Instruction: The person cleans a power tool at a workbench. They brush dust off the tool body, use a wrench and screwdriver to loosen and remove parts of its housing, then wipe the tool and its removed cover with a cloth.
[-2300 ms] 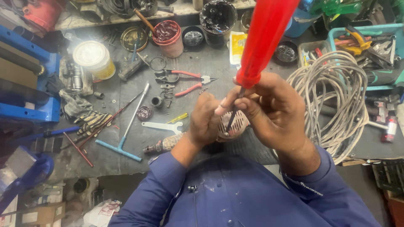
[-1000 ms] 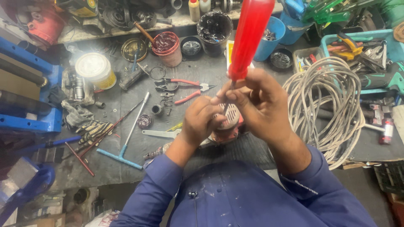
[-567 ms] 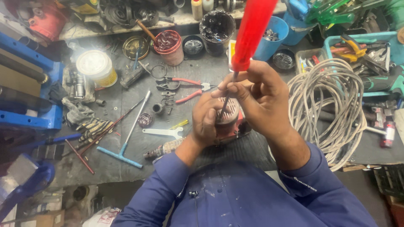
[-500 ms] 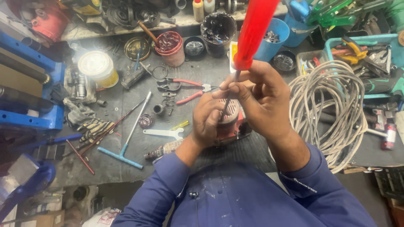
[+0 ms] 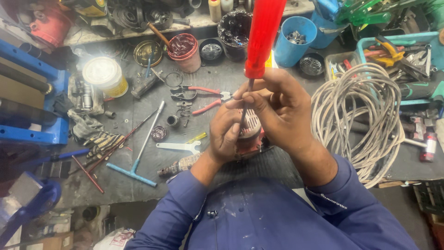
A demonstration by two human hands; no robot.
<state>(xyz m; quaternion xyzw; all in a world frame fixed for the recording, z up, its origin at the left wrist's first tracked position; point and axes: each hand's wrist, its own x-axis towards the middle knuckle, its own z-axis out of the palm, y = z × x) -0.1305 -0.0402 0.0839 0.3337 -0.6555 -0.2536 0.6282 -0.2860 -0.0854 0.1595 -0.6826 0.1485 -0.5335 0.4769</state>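
Since the earlier frames the hands have shifted a little toward the far side of the bench, and the red screwdriver now stands more upright, its handle rising toward the camera. The right hand pinches the thin shaft just below the handle, its fingers narrow and closed on the tool. The left hand wraps around a small motor part with a slotted pale end and a reddish body, gripping it from the left side. The screwdriver tip goes down into that slotted end, which sits between the two hands, near the middle of the grey workbench and just above its near edge. To the right lies a large coil of white cable. To the left of the hands are red-handled pliers, a blue T-shaped wrench and a white flat spanner. At the far side stand a blue cup, a red pot and a white tub. Both arms wear blue sleeves.
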